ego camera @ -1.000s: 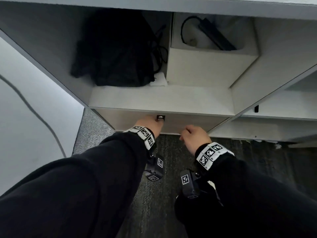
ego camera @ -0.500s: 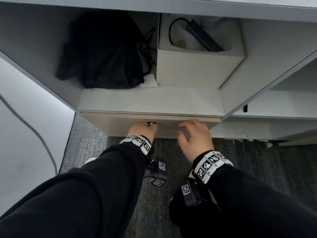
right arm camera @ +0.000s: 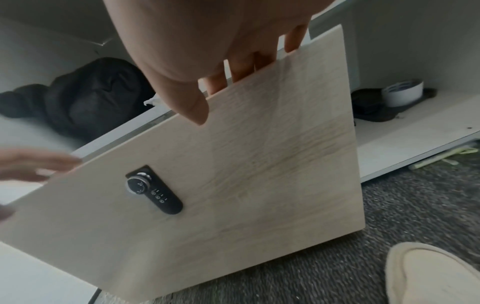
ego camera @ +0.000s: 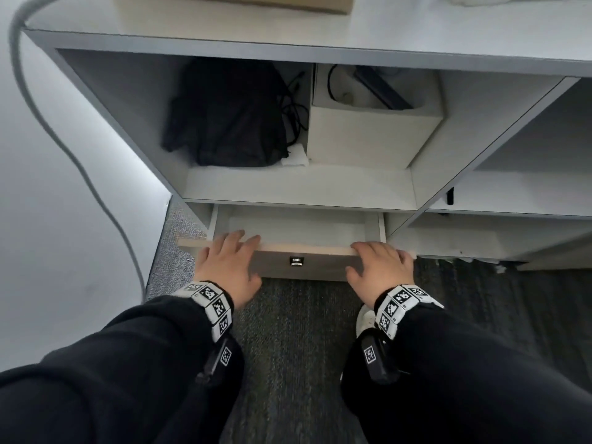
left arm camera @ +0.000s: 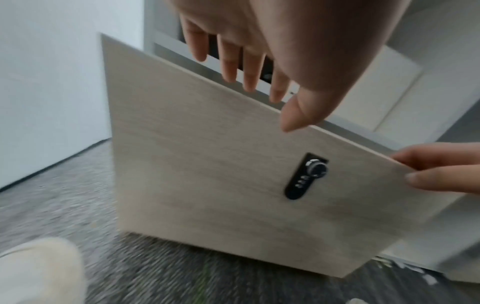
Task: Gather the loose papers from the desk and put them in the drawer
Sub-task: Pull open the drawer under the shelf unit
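Note:
The drawer (ego camera: 320, 267) under the shelf unit stands partly pulled out, and its pale inside (ego camera: 298, 225) shows no papers that I can make out. A black combination lock (ego camera: 297, 261) sits in the middle of its wooden front (left arm camera: 207, 174) (right arm camera: 259, 164). My left hand (ego camera: 229, 261) rests on the left part of the front's top edge, with straight fingers (left arm camera: 228, 67) reaching over it. My right hand (ego camera: 379, 264) grips the right part of that edge, fingers (right arm camera: 241, 70) hooked behind the panel and thumb in front.
A black bag (ego camera: 227, 113) and a white box (ego camera: 368, 133) holding a cable fill the shelf above the drawer. A grey cable (ego camera: 80, 168) hangs down the wall at left. A cardboard box (ego camera: 237, 3) stands on the desk top. My pale shoe (ego camera: 365, 318) is on the dark carpet.
The drawer was closed and has slid out toward me. My left hand left the lock, and both hands have spread apart onto the front's top edge. The view has pulled back.

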